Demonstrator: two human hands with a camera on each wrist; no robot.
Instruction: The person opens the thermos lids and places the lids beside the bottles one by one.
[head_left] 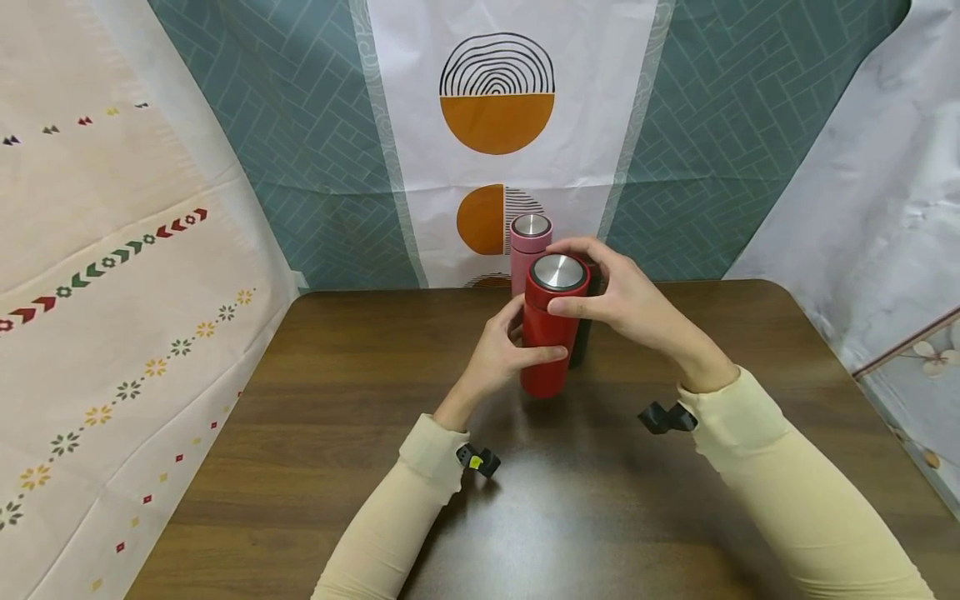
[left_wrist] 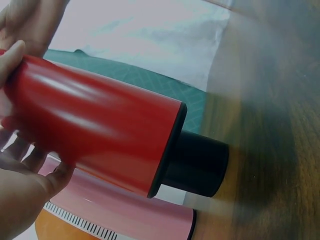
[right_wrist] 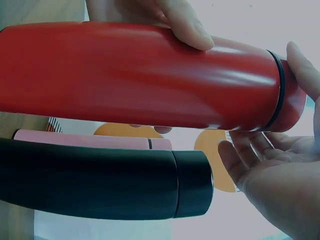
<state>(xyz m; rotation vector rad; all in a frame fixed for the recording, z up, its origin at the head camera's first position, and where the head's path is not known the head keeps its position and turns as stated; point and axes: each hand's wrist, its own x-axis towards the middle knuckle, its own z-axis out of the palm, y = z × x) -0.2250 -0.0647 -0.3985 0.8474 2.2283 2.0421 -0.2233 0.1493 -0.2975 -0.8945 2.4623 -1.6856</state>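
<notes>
The left hand (head_left: 498, 350) is wrapped round the body of the red bottle (head_left: 546, 331), and its lid (head_left: 558, 272) is gripped by the right hand (head_left: 622, 304). The bottle is held roughly upright, off the bench (head_left: 337, 417), in front of the pink bottle (head_left: 531, 243) and the black bottle (right_wrist: 100, 180). A two-handed handling step is judged to be under way; whether the lid is being turned cannot be told. Next, a steady body grip and clearance from both neighbours seem called for.

Front flask (head_left: 543, 350) above table (head_left: 360, 375); behind it, left flask (head_left: 527, 243), right flask (right_wrist: 100, 182) (cloth backdrop (head_left: 315, 150) beyond).
</notes>
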